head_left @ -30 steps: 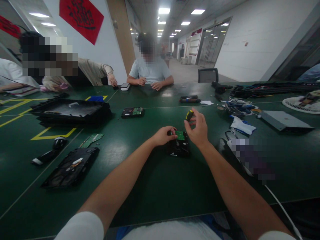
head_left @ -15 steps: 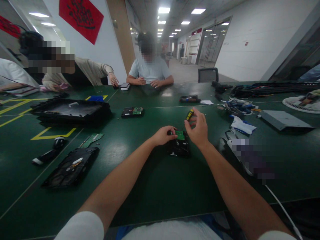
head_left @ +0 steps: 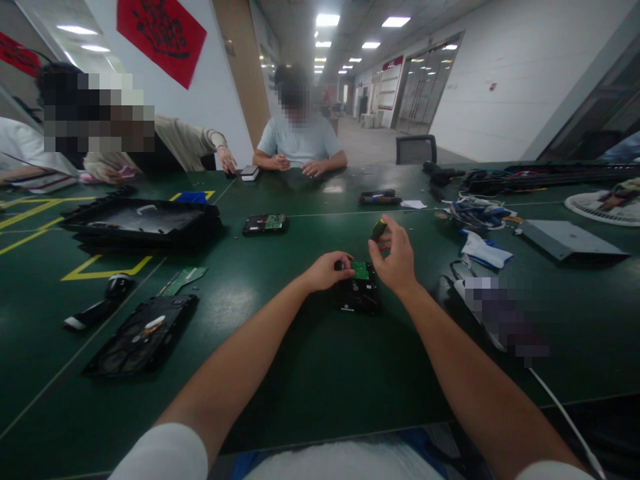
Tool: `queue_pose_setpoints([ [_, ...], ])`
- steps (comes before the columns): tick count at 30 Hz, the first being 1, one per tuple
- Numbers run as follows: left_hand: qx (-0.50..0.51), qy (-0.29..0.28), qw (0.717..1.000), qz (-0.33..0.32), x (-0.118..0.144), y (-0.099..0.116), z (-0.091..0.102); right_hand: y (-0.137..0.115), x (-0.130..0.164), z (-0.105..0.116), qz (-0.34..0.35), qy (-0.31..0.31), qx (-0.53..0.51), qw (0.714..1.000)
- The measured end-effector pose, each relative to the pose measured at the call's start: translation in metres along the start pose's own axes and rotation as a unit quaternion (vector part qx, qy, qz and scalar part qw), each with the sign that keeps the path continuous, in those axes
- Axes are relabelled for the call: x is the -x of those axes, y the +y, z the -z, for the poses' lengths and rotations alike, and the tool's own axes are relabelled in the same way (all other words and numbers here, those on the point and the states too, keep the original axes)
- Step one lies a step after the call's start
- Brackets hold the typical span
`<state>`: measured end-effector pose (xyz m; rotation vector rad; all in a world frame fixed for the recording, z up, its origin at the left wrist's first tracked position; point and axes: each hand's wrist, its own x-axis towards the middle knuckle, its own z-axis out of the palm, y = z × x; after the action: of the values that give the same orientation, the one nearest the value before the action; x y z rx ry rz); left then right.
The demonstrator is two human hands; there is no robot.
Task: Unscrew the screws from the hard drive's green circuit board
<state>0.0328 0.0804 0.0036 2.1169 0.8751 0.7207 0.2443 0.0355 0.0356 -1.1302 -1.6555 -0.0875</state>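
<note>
1. While the left hand point(head_left: 327, 270) is pressing down on the far left corner of the small black hard drive with a green circuit board on top point(head_left: 358, 291), the drive is lying flat on the dark green surface point(head_left: 280, 360), directly ahead of the person and between both forearms.
2. The right hand point(head_left: 397, 259) is closing its fingers around the black and yellow handle of a screwdriver point(head_left: 379, 229), which is standing nearly upright over the far right part of the drive. The tip is hidden behind the hand, so whether it is seated in a screw cannot be told.
3. The left hand is resting curled, with its fingertips on the drive's edge; it is bracing the drive, not lifting it.
4. In my judgement the work in hand is turning a screw on the circuit board. Doing it well is calling for the driver kept square to the board, firm downward pressure, and the left hand holding the drive so it is not spinning on the smooth surface.
5. Slipping off the screw head is the main risk, since the tip could be scoring the green board.
6. A second black hard drive with a green board point(head_left: 265, 224) is lying farther off on the left, and a flat black tray point(head_left: 143, 220) is sitting beyond it.
7. Two other people are sitting at the far side, their hands well apart from the work.
</note>
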Motion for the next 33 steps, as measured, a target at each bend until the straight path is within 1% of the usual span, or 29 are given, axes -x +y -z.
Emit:
queue_pose_setpoints([
  [8,0.002,-0.002,1.0,-0.008,0.0006,-0.0006,0.0001,0.0076,0.0017,-0.0048,-0.01,-0.044,-0.048,0.998],
  [15,0.007,0.003,1.0,-0.014,0.0001,-0.0038,-0.0006,0.0058,0.0011,-0.0036,-0.005,-0.038,-0.016,0.999],
  [23,0.005,0.002,1.0,-0.007,0.0001,-0.0032,-0.0004,0.0016,0.0013,-0.0012,-0.021,-0.061,-0.015,0.998],
  [33,0.009,0.001,1.0,-0.01,0.0003,-0.0025,0.0,0.0032,0.001,-0.0011,-0.028,-0.045,0.003,0.999],
])
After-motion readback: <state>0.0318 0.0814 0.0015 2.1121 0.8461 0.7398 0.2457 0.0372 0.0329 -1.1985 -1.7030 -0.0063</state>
